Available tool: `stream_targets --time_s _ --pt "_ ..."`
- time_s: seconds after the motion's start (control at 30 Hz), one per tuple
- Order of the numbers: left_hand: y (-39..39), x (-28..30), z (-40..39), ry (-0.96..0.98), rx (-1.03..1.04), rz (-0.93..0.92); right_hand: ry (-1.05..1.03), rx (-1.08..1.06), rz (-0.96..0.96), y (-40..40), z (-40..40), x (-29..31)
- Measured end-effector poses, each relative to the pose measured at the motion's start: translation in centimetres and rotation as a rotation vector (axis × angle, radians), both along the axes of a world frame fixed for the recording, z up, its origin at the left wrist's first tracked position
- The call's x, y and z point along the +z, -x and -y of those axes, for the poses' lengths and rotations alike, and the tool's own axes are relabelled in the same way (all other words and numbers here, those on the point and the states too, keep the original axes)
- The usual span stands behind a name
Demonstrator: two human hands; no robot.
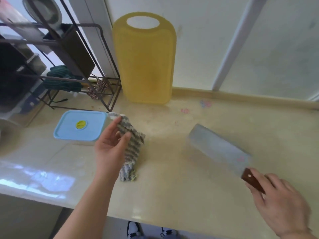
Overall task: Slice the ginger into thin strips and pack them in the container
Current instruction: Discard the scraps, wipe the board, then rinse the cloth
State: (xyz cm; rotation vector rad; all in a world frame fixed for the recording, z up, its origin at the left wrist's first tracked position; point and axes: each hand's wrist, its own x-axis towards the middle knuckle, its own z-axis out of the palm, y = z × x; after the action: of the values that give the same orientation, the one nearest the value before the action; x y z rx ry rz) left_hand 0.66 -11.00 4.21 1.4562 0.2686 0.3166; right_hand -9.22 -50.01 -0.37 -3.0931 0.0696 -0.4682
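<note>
Gripping the cleaver's brown wooden handle, our right hand (pixel 283 200) sits low at the near right edge of the counter (pixel 189 195), fingers curled over the wood. From that handle the cleaver (pixel 219 147) reaches away toward the middle of the counter, its broad grey blade tilted, and we cannot tell whether the blade touches the surface or hangs just above it.

Over on the other side, our left hand (pixel 112 144) comes up from the near edge and pinches a striped grey-and-white cloth (pixel 131 149) between thumb and fingers. That cloth drapes down from the hand, and its lower end bunches on the counter just beside our wrist.

Just left of the cloth sits the container (pixel 81 126), clear-walled with a pale blue lid pressed on and a yellow-green round vent in the lid's middle. We see no ginger on the counter, and we cannot tell what lies inside the closed container.

Further back, a yellow cutting board (pixel 145 62) stands upright against the wall, handle hole at the top, well apart from both hands. To its left stands a dark wire rack (pixel 82 54), with a dark green cloth (pixel 63 81) bundled on its lower shelf.
</note>
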Motion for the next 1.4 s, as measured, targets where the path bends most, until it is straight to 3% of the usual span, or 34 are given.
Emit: stream_targets --time_s 0.13,0.27,0.5,0.7,0.77,0.83,0.9,0.97,1.0,1.1,1.17,1.23,1.3,1.4 --pt "-0.5 0.5 0.9 0.039 0.021 0.051 -0.167 -0.294 -0.107 -0.8 3.3 -1.4" --pt "-1.1 0.9 2.2 0.036 -0.001 0.086 -0.235 -0.442 -0.183 -2.8 5.0 -3.1" --pt "-2.2 1.8 5.3 0.071 -0.045 0.098 -0.225 -0.432 -0.12 -4.5 5.8 -6.1" --pt "-3.4 3.4 8.3 0.066 -0.125 0.095 -0.265 -0.545 -0.197 -4.3 5.3 -5.4" --pt "-3.6 4.4 9.4 0.067 -0.171 0.105 -0.292 -0.451 -0.111 -5.4 3.9 -3.8" --pt "-4.0 5.4 10.8 0.101 -0.246 0.11 -0.412 -0.11 -0.096 -7.7 0.3 -0.8" --pt "-4.9 6.5 12.6 0.155 -0.34 0.116 -0.724 0.177 -0.371 -10.3 -4.4 2.2" --pt "-6.4 7.3 14.4 0.21 -0.407 0.144 -1.017 0.26 -0.515 -12.4 -7.2 3.5" --pt "-7.4 7.5 15.1 0.233 -0.424 0.157 -1.08 0.242 -0.429 -13.2 -7.3 3.4" --pt "-10.4 6.7 16.9 0.221 -0.461 0.148 -1.157 0.011 0.1 -14.1 -4.1 4.0" --pt "-12.2 4.7 18.4 0.054 -0.485 0.11 -1.027 -0.095 0.349 -13.8 -0.7 4.5" --pt "-13.7 1.5 20.4 -0.25 -0.521 0.071 -0.659 -0.169 0.394 -13.3 2.2 3.5" --pt "-14.7 -2.1 22.2 -0.623 -0.592 0.041 -0.385 -0.164 0.246 -12.8 4.1 0.8" --pt "-15.0 -7.0 23.3 -1.095 -0.749 -0.018 -0.177 -0.076 -0.018 -11.3 4.0 -3.7"
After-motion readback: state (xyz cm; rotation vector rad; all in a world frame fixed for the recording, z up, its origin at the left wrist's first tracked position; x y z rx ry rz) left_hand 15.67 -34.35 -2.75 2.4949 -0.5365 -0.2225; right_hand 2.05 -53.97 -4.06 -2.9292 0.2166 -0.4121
